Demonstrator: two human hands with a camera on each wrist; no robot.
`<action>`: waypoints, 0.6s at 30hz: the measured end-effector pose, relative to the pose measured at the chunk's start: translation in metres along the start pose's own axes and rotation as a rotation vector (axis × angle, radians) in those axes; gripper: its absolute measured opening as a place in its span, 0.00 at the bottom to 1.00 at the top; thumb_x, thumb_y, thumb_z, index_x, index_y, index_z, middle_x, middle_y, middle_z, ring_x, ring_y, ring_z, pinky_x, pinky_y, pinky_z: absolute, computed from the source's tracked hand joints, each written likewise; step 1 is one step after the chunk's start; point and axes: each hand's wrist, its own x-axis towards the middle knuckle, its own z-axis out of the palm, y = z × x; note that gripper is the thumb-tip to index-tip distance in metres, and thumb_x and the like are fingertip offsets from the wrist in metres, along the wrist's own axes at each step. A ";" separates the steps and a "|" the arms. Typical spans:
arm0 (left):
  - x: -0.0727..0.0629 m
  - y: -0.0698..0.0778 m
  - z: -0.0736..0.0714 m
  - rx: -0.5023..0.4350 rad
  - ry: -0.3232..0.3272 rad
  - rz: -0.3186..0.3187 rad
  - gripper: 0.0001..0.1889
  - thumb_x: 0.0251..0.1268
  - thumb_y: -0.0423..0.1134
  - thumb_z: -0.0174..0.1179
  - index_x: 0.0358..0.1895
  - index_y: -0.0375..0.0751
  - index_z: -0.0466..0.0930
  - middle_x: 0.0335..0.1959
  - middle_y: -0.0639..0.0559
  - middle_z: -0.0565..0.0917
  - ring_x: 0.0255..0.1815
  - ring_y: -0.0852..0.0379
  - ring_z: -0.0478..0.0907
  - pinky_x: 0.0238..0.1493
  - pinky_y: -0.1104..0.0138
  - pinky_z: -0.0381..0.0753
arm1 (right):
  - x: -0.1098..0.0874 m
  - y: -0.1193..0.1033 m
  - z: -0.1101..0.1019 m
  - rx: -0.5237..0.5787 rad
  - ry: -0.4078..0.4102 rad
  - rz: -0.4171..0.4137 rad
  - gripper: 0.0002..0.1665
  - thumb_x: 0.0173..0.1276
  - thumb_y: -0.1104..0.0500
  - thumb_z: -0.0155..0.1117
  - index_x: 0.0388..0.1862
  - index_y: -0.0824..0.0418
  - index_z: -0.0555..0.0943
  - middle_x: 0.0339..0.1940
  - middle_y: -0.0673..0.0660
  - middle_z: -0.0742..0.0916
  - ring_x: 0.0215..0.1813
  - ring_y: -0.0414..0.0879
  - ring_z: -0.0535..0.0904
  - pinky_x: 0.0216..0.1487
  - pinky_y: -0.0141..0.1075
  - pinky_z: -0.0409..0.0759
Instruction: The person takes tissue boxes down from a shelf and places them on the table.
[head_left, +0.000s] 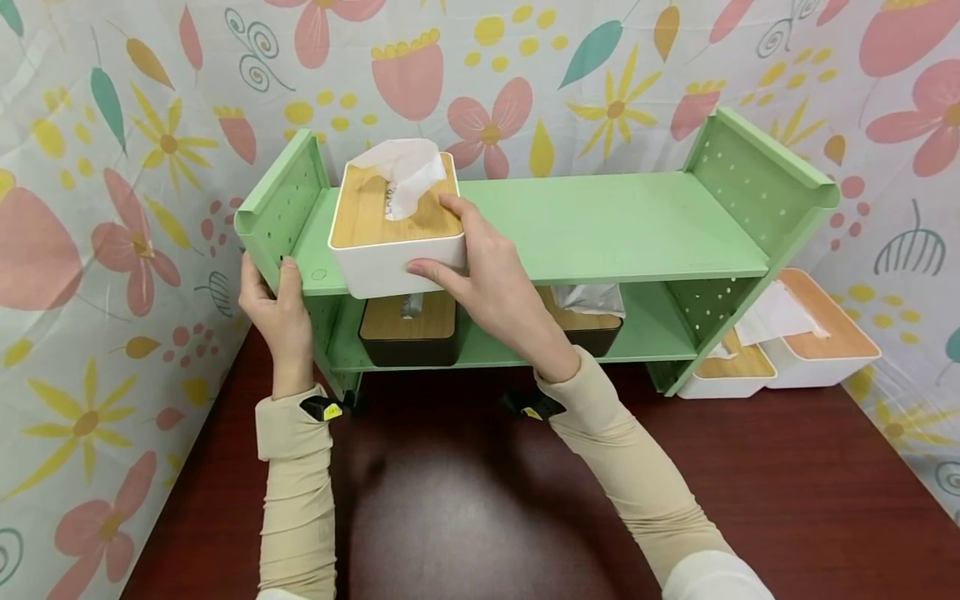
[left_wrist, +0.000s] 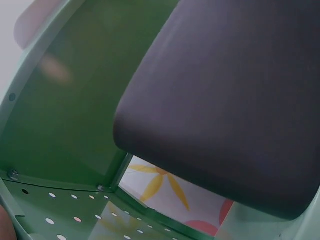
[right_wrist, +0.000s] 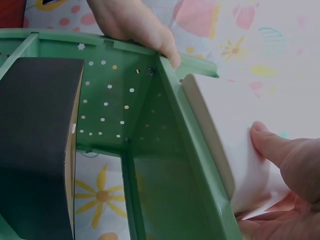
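Note:
A white tissue box point(head_left: 397, 258) with a wooden lid and a tissue poking out is at the left of the green shelf's top board point(head_left: 600, 225). My right hand point(head_left: 495, 275) grips it from the right, thumb on the front wall and fingers over the lid's edge. In the right wrist view the box's base is at the board's front edge; whether it bears weight there I cannot tell. My left hand point(head_left: 277, 312) holds the shelf's left end panel point(head_left: 281, 200) at its front corner, thumb on the inner side.
On the lower board stand two black tissue boxes with wooden lids, one at left point(head_left: 408, 346) and one nearer the middle point(head_left: 596, 337). Two white tissue boxes, a smaller point(head_left: 723, 385) and a larger point(head_left: 825, 371), sit on the dark red table point(head_left: 810, 483) right of the shelf. Flowered cloth hangs behind.

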 end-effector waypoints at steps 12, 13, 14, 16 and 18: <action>0.003 -0.011 -0.003 0.008 0.002 0.001 0.17 0.65 0.29 0.51 0.56 0.36 0.78 0.47 0.46 0.81 0.46 0.54 0.78 0.49 0.68 0.76 | 0.000 0.002 -0.002 -0.005 -0.015 -0.008 0.45 0.60 0.48 0.70 0.71 0.64 0.62 0.62 0.59 0.78 0.56 0.47 0.76 0.52 0.38 0.77; 0.003 -0.010 -0.003 0.007 0.003 0.000 0.17 0.65 0.29 0.51 0.56 0.36 0.78 0.47 0.46 0.81 0.46 0.54 0.78 0.49 0.68 0.76 | -0.001 0.002 -0.003 -0.003 -0.014 -0.010 0.45 0.60 0.48 0.70 0.70 0.64 0.62 0.62 0.59 0.78 0.55 0.47 0.76 0.52 0.38 0.77; 0.002 -0.009 -0.002 0.007 0.003 0.000 0.17 0.65 0.29 0.51 0.56 0.36 0.78 0.47 0.46 0.81 0.46 0.54 0.78 0.49 0.68 0.76 | -0.001 0.002 -0.003 -0.002 -0.013 -0.011 0.45 0.60 0.48 0.70 0.70 0.64 0.62 0.62 0.59 0.78 0.55 0.47 0.76 0.51 0.38 0.77; 0.001 -0.006 -0.001 0.010 0.003 0.000 0.17 0.65 0.29 0.51 0.55 0.36 0.78 0.46 0.46 0.81 0.46 0.54 0.78 0.49 0.68 0.76 | -0.001 0.003 -0.003 -0.001 -0.014 -0.014 0.45 0.60 0.48 0.70 0.70 0.64 0.62 0.62 0.59 0.78 0.55 0.47 0.76 0.51 0.38 0.77; 0.001 -0.002 0.000 0.010 0.004 -0.001 0.17 0.65 0.28 0.51 0.55 0.36 0.78 0.47 0.45 0.81 0.46 0.54 0.78 0.49 0.68 0.75 | -0.002 0.003 -0.004 0.002 -0.015 -0.015 0.45 0.60 0.48 0.70 0.70 0.64 0.62 0.62 0.59 0.78 0.55 0.47 0.77 0.51 0.38 0.78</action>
